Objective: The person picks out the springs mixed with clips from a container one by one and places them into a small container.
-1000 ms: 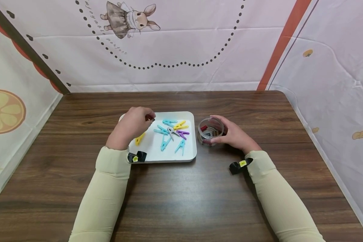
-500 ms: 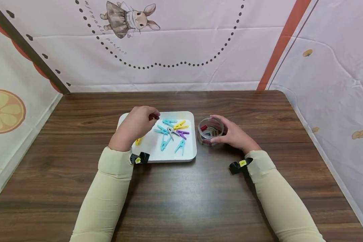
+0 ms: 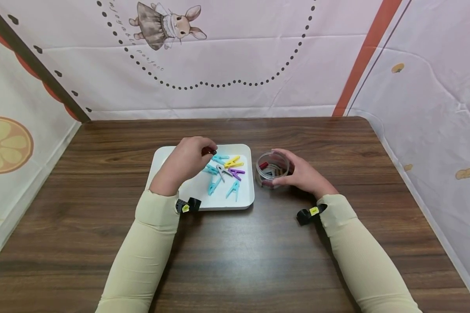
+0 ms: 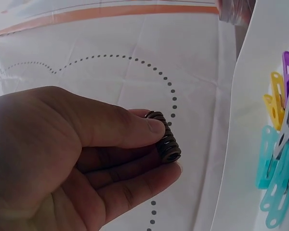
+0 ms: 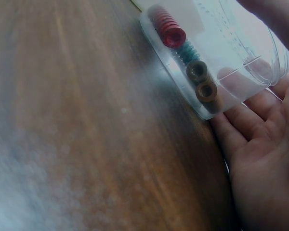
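My left hand (image 3: pixel 189 158) is over the white tray (image 3: pixel 197 201), pinching a dark brown coil spring (image 4: pixel 168 142) between thumb and fingers. On the tray lie several clothespins: light blue ones such as this clothespin (image 3: pixel 233 190), a yellow clothespin (image 3: pixel 233 162), a purple clothespin (image 3: pixel 236 172) and a grey clothespin (image 3: pixel 221 172). My right hand (image 3: pixel 303 174) curls round a clear round plastic jar (image 3: pixel 260 177) standing on the table right of the tray. Inside the jar, a red spring (image 5: pixel 168 29), a teal spring (image 5: pixel 188 52) and brown springs (image 5: pixel 206 90) show through the wall.
The brown wood-grain table (image 3: pixel 235 252) carries the tray and jar side by side. Printed cloth (image 3: pixel 235 61) hangs behind the table and along its sides. A small black camera (image 3: pixel 194 204) is strapped to the left wrist, another camera (image 3: pixel 303 216) to the right.
My left hand has moved right across the tray with the spring, now covering the yellow clothespin at the tray's left. The right hand and jar have stayed in place.
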Motion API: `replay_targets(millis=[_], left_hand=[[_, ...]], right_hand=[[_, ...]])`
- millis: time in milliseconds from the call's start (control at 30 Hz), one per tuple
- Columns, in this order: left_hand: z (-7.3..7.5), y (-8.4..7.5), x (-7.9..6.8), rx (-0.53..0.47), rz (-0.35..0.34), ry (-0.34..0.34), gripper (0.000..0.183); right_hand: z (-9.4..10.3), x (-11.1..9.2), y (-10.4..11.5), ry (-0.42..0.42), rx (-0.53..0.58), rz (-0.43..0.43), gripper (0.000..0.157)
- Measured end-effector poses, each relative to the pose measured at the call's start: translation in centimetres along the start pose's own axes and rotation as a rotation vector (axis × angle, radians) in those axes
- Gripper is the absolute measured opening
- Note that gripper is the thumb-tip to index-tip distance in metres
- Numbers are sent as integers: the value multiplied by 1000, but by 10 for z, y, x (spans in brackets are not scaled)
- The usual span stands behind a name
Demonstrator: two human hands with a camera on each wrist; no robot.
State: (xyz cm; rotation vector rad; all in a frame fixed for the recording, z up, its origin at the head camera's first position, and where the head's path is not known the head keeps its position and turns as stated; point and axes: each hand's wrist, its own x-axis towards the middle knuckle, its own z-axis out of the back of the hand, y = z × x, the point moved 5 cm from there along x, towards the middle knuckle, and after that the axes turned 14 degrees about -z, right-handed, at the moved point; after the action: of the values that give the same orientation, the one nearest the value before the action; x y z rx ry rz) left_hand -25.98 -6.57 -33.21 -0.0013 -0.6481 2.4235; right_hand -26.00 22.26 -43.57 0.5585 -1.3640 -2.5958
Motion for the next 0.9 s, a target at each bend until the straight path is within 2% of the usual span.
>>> replay_targets(millis=[300,900], left_hand=[[-8,-11,4,-21,-38,40,21],[-18,-30,16,-11,-98,25,19]], right_hand=[[1,0,1,-2,-2,-1,88],[0,1,-1,-16,23,-19,88]])
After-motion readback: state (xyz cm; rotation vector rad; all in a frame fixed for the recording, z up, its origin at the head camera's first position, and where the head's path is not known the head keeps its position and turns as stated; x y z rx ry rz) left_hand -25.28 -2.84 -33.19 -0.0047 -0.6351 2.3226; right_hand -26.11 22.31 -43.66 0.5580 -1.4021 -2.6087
